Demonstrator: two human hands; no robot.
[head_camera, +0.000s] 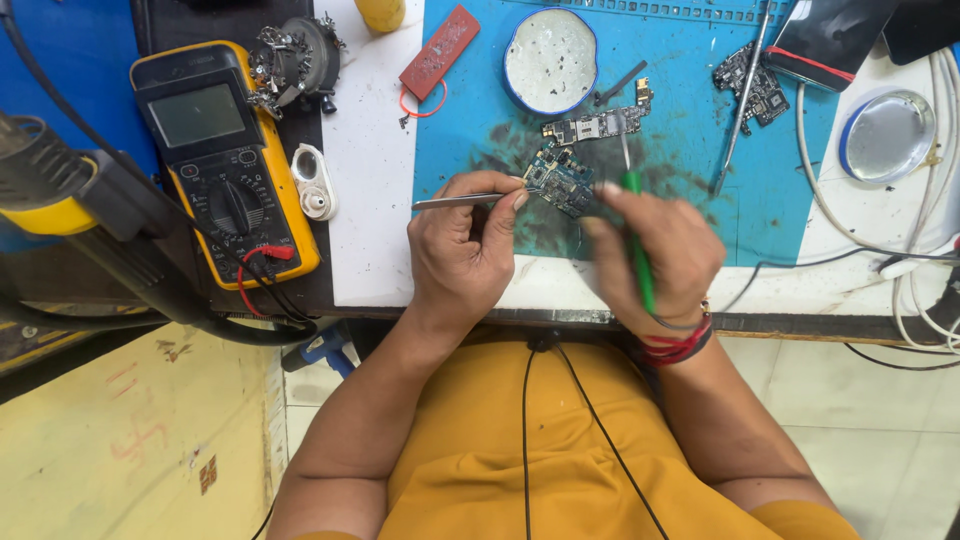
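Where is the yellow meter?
The yellow meter lies on the bench's left side, left of the white case and the left hand.

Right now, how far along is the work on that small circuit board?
Done: the blue circuit board lies bare on the blue mat. In hand: left hand holds tweezers to it, right hand a green-handled tool. Left: another board lies apart.

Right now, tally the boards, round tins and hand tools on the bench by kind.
Boards: 3, under the hands, above it, top right
Round tins: 2, on the blue mat, far right
Hand tools: 2, tweezers in left hand, green tool in right hand
Total: 7
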